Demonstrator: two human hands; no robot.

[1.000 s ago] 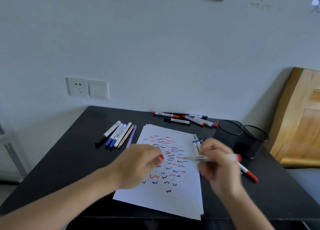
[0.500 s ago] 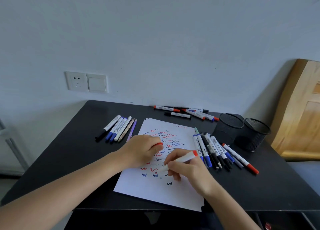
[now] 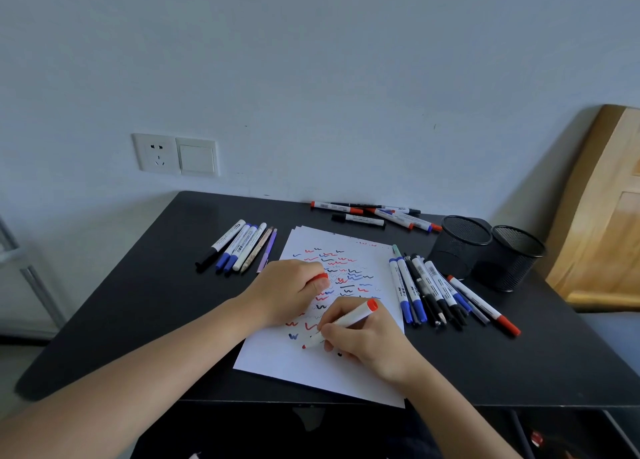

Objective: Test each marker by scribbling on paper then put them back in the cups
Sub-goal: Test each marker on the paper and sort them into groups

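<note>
My right hand [image 3: 363,342] grips a white marker with a red end [image 3: 349,318], its tip down on the white paper [image 3: 311,368] among red, blue and black squiggles. My left hand [image 3: 289,290] rests on the paper and holds the marker's red cap [image 3: 321,277] in its curled fingers. Two black mesh cups [image 3: 460,245] [image 3: 512,259] stand at the right. Several markers lie in a row right of the paper [image 3: 433,285], several more left of it [image 3: 239,247], and others at the back by the wall [image 3: 374,214].
The black table [image 3: 138,303] stands against a pale wall with a socket and switch [image 3: 175,154]. A wooden panel [image 3: 602,216] leans at the far right, behind the cups.
My right hand has brought the uncapped red marker down from mid-air onto the lower paper, and its tip has slid left. My left hand keeps holding the cap.
</note>
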